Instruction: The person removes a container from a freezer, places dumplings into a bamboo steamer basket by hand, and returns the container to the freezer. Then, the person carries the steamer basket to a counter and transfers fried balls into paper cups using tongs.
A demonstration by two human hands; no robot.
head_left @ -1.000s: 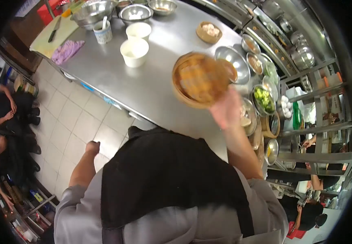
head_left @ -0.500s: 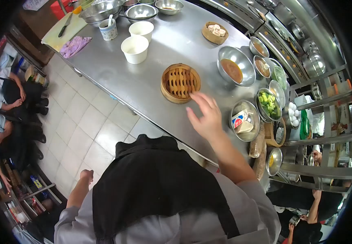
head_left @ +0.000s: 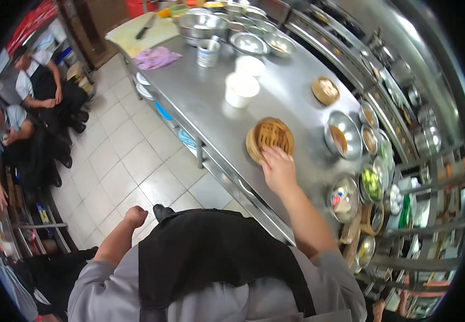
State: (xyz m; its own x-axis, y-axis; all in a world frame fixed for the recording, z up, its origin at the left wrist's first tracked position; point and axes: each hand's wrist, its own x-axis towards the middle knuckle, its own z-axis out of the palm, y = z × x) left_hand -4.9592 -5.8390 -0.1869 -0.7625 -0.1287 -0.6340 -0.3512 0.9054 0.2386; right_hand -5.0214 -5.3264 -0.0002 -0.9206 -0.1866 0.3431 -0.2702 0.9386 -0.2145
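Note:
A round bamboo steamer basket (head_left: 271, 135) with a slatted base stands on the steel table. My right hand (head_left: 279, 167) is at its near rim, the fingers curled over the edge and closed on it; the thumb is partly hidden. My left hand (head_left: 136, 216) hangs away from the table above the tiled floor, its fingers curled in with nothing seen in them. Beyond the basket are two white tubs (head_left: 241, 89). To the right sit a metal bowl of brown liquid (head_left: 338, 140) and a metal bowl holding a packet and a pale block (head_left: 343, 201).
A small bamboo basket with pale pieces (head_left: 326, 90) stands farther back. Green chopped vegetables (head_left: 371, 183) fill a bowl at right. A knife (head_left: 145, 27) lies on a cutting board (head_left: 125, 36) near a purple cloth (head_left: 157, 58). Two people (head_left: 42, 88) sit at left.
My right hand has gone from hovering beside the steamer basket to gripping its near rim. The camera view has shifted, so the table contents appear farther right and lower. My left hand has risen.

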